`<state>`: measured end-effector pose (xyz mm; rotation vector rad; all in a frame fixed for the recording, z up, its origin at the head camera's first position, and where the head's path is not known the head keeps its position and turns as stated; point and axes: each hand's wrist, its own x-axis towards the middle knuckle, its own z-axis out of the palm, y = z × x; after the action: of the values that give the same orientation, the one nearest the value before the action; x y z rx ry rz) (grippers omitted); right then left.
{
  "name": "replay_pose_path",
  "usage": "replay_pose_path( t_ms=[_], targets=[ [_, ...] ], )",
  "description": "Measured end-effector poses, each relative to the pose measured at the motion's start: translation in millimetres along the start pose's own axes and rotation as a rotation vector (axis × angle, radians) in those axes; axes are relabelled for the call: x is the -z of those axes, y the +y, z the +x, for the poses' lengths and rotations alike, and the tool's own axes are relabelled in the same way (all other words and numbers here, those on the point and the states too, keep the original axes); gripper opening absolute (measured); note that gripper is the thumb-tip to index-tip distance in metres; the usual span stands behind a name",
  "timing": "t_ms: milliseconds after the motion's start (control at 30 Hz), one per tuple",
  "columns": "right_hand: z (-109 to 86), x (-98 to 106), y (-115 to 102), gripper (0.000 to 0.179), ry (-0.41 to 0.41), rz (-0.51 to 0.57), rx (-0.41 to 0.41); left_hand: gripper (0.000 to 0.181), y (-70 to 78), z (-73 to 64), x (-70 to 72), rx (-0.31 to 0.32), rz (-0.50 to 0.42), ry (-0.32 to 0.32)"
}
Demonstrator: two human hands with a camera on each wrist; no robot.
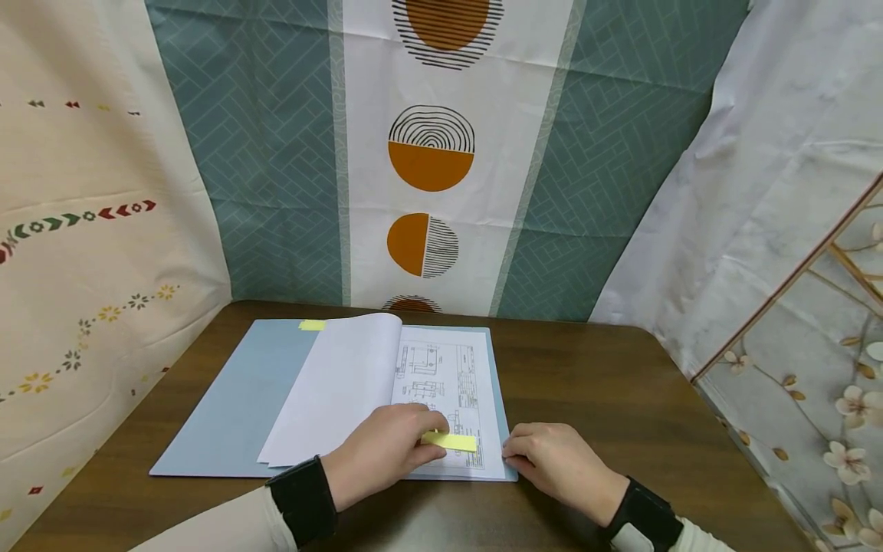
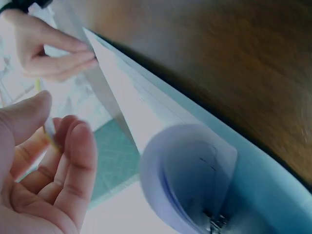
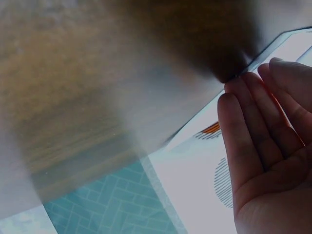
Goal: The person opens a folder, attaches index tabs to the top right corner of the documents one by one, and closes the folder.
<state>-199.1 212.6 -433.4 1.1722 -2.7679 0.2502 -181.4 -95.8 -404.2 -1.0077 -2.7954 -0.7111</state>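
Note:
A light blue folder (image 1: 228,414) lies spread on the table with white sheets (image 1: 338,383) curled over to its left side. The exposed page on the right is a technical drawing (image 1: 465,360). Between thumb and fingers, my left hand (image 1: 386,445) pinches a yellow sticky strip (image 1: 455,442), whose free end points right over the drawing's lower part. My right hand (image 1: 555,460) rests at the folder's lower right edge, fingertips right at the border. In the right wrist view its fingers (image 3: 248,126) are nearly straight.
Another yellow sticky strip (image 1: 312,325) sits at the folder's top edge. A metal fastener (image 2: 217,224) shows beneath the curled sheets in the left wrist view. The brown wooden table (image 1: 586,376) is bordered by a patterned cloth (image 1: 276,153) behind and hanging cloths at both sides.

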Motion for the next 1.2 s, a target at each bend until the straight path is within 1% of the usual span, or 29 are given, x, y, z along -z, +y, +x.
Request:
replay_pose_path(
  t_ms=[100,200,300,367,533,633,800,1200],
  targets=[
    [0.9,2,0,0.018,0.0,0.002,0.008,0.026,-6.6,4.3,1.8,0.035,-0.018,0.036],
    [3.4,5,-1,0.017,0.024,-0.012,0.006,0.027,-11.8,8.6,3.0,0.067,-0.029,0.068],
    [8.8,11,-4,0.019,0.077,-0.031,-0.002,0.025,-14.9,12.2,3.8,0.089,-0.034,0.099],
    [14.4,16,-6,0.022,0.127,-0.032,0.0,0.025,-16.0,13.7,4.1,0.099,-0.037,0.117],
    [33.1,27,-14,0.033,0.224,-0.011,0.018,0.027,-16.1,15.7,3.9,0.109,-0.041,0.138],
    [44.0,29,-20,0.036,0.234,0.005,0.026,0.027,-15.6,17.5,2.8,0.109,-0.047,0.145],
    [56.5,28,-29,0.037,0.222,0.021,0.037,0.026,-14.4,19.1,1.3,0.109,-0.06,0.156],
    [64.9,24,-30,0.032,0.255,-0.002,0.08,0.024,-11.8,18.5,1.2,0.094,-0.065,0.154]
  ],
)
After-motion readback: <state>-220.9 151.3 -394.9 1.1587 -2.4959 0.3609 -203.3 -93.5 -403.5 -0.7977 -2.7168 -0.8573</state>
